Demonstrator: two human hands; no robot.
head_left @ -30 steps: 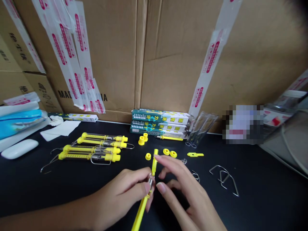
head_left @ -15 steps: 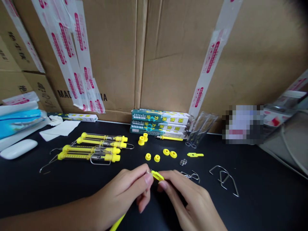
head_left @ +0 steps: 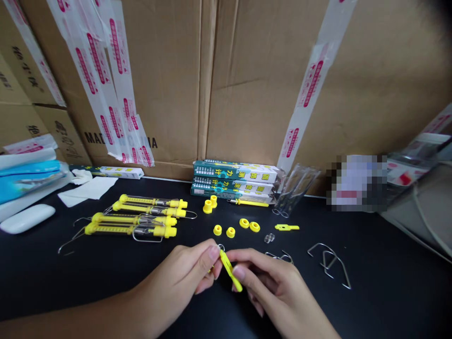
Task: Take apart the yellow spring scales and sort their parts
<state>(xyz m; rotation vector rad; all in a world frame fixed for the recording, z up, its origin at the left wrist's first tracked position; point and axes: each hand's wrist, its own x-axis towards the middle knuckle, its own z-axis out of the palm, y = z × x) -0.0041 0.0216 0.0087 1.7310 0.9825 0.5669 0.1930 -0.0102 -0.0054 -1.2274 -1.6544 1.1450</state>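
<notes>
Just left of centre, my left hand (head_left: 192, 268) is closed in a pinch; a small loop of spring wire (head_left: 221, 247) stands out at its fingertips. A bit of yellow plastic shows under those fingers, mostly hidden. My right hand (head_left: 271, 282) grips a slim, slotted yellow plastic piece (head_left: 229, 269) between thumb and forefinger. That piece slants down to the right, its upper end meeting the wire loop and left fingertips. Beyond the hands lie yellow ring caps (head_left: 254, 227), small springs (head_left: 269, 238) and another slotted yellow piece (head_left: 286, 227).
Several assembled yellow spring scales (head_left: 130, 230) with wire hooks lie at left. Printed boxes (head_left: 233, 179) are stacked against the cardboard, beside clear tubes (head_left: 296, 188). Bent wire hooks (head_left: 330, 263) lie at right. A white mouse-shaped object (head_left: 27, 219) rests far left.
The slotted yellow piece has swung from nearly level to steeply slanted, its lower end dropping. The yellow rod below my left hand has left that spot, and the wire loop now shows.
</notes>
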